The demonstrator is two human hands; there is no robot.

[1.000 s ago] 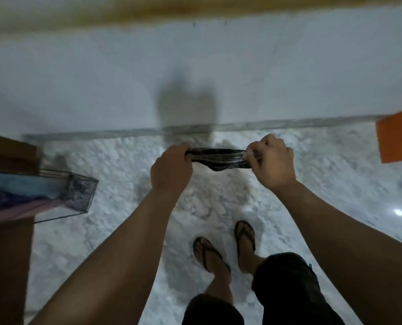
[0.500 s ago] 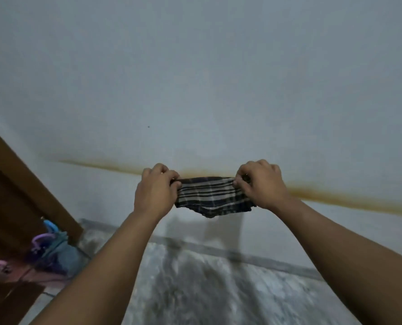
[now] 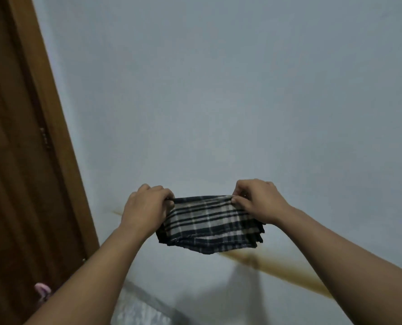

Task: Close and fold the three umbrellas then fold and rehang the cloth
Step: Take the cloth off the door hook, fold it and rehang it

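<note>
Here the folded cloth hangs between both grips; left hand and right hand pinch its top corners.
</note>
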